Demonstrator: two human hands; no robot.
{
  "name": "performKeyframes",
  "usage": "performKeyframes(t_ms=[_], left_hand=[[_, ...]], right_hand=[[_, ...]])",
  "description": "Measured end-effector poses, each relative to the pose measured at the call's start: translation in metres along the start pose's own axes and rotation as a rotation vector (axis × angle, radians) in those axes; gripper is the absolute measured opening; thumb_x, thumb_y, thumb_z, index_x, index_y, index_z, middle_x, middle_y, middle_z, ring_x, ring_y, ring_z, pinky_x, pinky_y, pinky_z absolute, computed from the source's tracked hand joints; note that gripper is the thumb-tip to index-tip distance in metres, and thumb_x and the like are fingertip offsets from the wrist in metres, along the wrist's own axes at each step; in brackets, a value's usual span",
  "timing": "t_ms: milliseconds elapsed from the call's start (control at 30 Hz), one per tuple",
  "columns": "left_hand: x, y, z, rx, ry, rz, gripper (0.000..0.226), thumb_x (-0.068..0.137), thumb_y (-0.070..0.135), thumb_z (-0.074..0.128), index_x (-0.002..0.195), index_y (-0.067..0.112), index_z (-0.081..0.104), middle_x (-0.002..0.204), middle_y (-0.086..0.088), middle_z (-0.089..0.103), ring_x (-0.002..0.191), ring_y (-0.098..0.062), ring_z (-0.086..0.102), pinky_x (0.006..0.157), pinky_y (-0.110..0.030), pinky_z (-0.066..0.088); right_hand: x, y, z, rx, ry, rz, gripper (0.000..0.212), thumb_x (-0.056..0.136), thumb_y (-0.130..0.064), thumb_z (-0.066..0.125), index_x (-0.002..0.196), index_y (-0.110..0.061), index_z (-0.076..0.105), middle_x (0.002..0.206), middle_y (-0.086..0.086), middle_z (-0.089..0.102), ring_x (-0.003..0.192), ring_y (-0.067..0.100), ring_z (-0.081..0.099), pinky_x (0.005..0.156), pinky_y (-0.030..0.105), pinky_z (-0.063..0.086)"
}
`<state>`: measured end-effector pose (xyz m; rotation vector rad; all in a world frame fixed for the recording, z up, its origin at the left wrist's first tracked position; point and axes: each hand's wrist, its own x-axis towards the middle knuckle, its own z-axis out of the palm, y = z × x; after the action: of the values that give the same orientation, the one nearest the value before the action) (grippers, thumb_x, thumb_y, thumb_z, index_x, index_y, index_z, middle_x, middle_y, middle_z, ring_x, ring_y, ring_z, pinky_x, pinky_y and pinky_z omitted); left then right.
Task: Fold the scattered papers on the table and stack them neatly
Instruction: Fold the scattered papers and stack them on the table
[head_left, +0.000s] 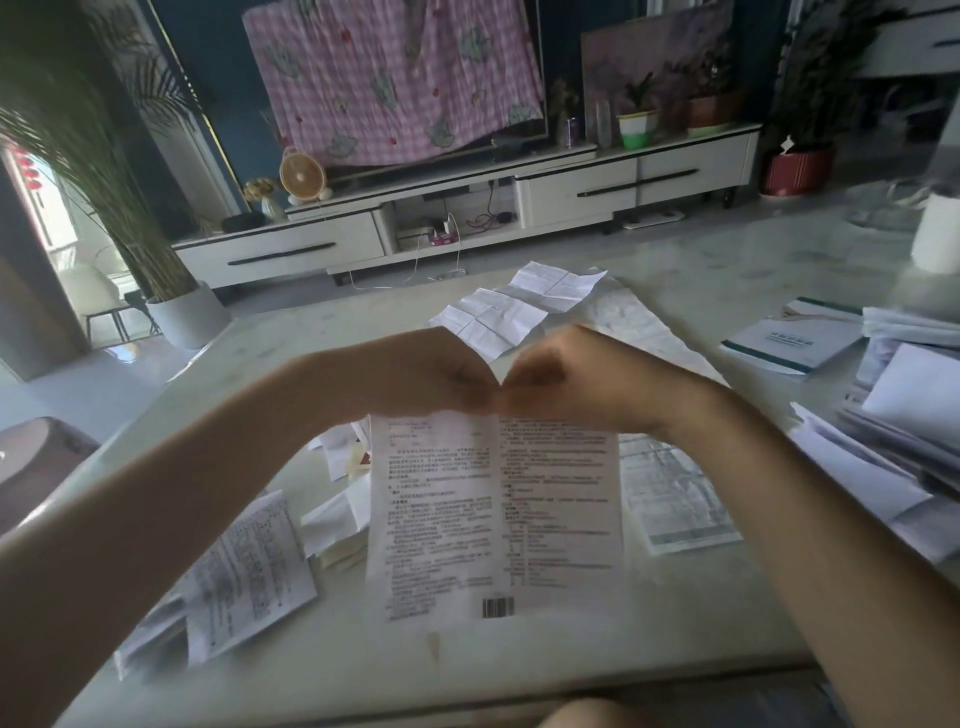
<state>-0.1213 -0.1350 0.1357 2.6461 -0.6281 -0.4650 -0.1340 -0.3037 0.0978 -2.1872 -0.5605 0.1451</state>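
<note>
Left hand (415, 374), right hand (582, 382), seemingly pinching printed leaflet (493, 519), barcode (497, 607) low

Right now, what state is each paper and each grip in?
Barcode sheet: unfolded, pinched at its top edge by both grips.
Left grip: pinching the sheet's top edge.
Right grip: pinching the same edge.
Creased sheet: opened out, lying beyond the grips.
Booklet: closed, flat.
Paper pile: stacked unevenly at right.
Left leaflet: unfolded, lying loose.
</note>
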Motion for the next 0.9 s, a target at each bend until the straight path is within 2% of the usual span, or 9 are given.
performKeyframes(t_ms=[100, 200, 300, 433, 533, 600, 700, 800, 900], left_hand=[[0.002, -0.003, 0.002, -0.046, -0.007, 0.002, 0.026, 0.092, 0.025, 0.055, 0.068, 0.025, 0.066, 0.061, 0.021, 0.06, 0.058, 0.007, 0.053, 0.072, -0.02, 0.046], [-0.001, -0.01, -0.002, -0.048, 0.004, -0.035, 0.023, 0.092, 0.022, 0.055, 0.083, 0.007, 0.07, 0.07, 0.008, 0.063, 0.065, -0.006, 0.056, 0.072, -0.025, 0.048], [-0.009, -0.02, -0.01, -0.141, -0.022, -0.092, 0.02, 0.091, 0.02, 0.055, 0.081, 0.015, 0.07, 0.071, 0.005, 0.072, 0.065, -0.013, 0.067, 0.064, -0.02, 0.054], [-0.014, -0.029, -0.017, -0.238, -0.026, -0.107, 0.02, 0.091, 0.014, 0.055, 0.076, 0.011, 0.068, 0.069, -0.003, 0.073, 0.059, -0.015, 0.068, 0.058, -0.021, 0.055], [-0.011, -0.03, -0.013, -0.152, -0.059, -0.099, 0.021, 0.091, 0.018, 0.055, 0.077, 0.012, 0.069, 0.069, 0.0, 0.073, 0.059, -0.014, 0.067, 0.061, -0.021, 0.055], [-0.008, -0.03, -0.008, -0.097, -0.077, -0.095, 0.02, 0.091, 0.02, 0.056, 0.08, 0.011, 0.07, 0.066, 0.003, 0.072, 0.056, -0.011, 0.066, 0.06, -0.019, 0.054], [-0.002, -0.028, -0.002, -0.103, -0.077, -0.078, 0.02, 0.093, 0.018, 0.054, 0.084, 0.007, 0.069, 0.062, 0.006, 0.071, 0.053, -0.008, 0.065, 0.057, -0.016, 0.052], [0.0, -0.035, -0.007, -0.282, 0.04, -0.058, 0.018, 0.093, 0.009, 0.052, 0.086, 0.004, 0.067, 0.068, -0.003, 0.072, 0.058, -0.015, 0.068, 0.058, -0.023, 0.057], [0.003, -0.055, -0.004, -0.634, 0.403, -0.072, 0.019, 0.096, 0.006, 0.046, 0.089, 0.004, 0.063, 0.089, -0.019, 0.072, 0.061, -0.016, 0.07, 0.059, -0.024, 0.058]], right_hand=[[0.001, 0.003, -0.002, -0.004, 0.041, -0.003, 0.016, 0.08, -0.032, 0.07, 0.075, -0.017, 0.071, 0.075, -0.003, 0.071, 0.063, -0.001, 0.057, 0.064, 0.019, 0.046], [-0.005, 0.012, -0.009, 0.046, 0.055, 0.014, 0.015, 0.08, -0.025, 0.071, 0.066, -0.023, 0.068, 0.066, -0.01, 0.068, 0.061, -0.003, 0.059, 0.061, 0.012, 0.046], [-0.007, 0.02, -0.014, 0.098, 0.066, 0.027, 0.011, 0.081, -0.022, 0.071, 0.07, -0.021, 0.071, 0.07, -0.007, 0.072, 0.064, 0.0, 0.063, 0.064, 0.013, 0.049], [-0.01, 0.023, -0.015, 0.136, 0.06, 0.045, 0.009, 0.08, -0.023, 0.07, 0.077, -0.015, 0.073, 0.076, -0.002, 0.073, 0.068, 0.003, 0.065, 0.068, 0.015, 0.051], [-0.012, 0.023, -0.011, 0.061, -0.01, 0.058, 0.011, 0.082, -0.021, 0.07, 0.078, -0.012, 0.072, 0.074, -0.003, 0.071, 0.065, 0.001, 0.061, 0.065, 0.015, 0.048], [-0.014, 0.021, -0.002, -0.069, -0.103, 0.07, 0.015, 0.082, -0.022, 0.069, 0.073, -0.01, 0.068, 0.065, -0.005, 0.064, 0.057, 0.0, 0.053, 0.059, 0.015, 0.042], [-0.013, 0.021, 0.004, -0.183, -0.117, 0.063, 0.037, 0.083, -0.024, 0.068, 0.059, -0.009, 0.044, 0.052, -0.004, 0.032, 0.047, 0.006, 0.027, 0.045, 0.019, 0.022], [-0.015, 0.029, -0.013, -0.099, -0.01, 0.087, 0.038, 0.083, -0.025, 0.068, 0.064, 0.001, 0.048, 0.06, 0.001, 0.033, 0.056, 0.008, 0.031, 0.051, 0.023, 0.024], [-0.022, 0.044, -0.032, 0.225, 0.138, 0.163, 0.045, 0.076, -0.029, 0.071, 0.086, 0.013, 0.058, 0.073, 0.009, 0.051, 0.067, 0.017, 0.045, 0.06, 0.029, 0.038]])
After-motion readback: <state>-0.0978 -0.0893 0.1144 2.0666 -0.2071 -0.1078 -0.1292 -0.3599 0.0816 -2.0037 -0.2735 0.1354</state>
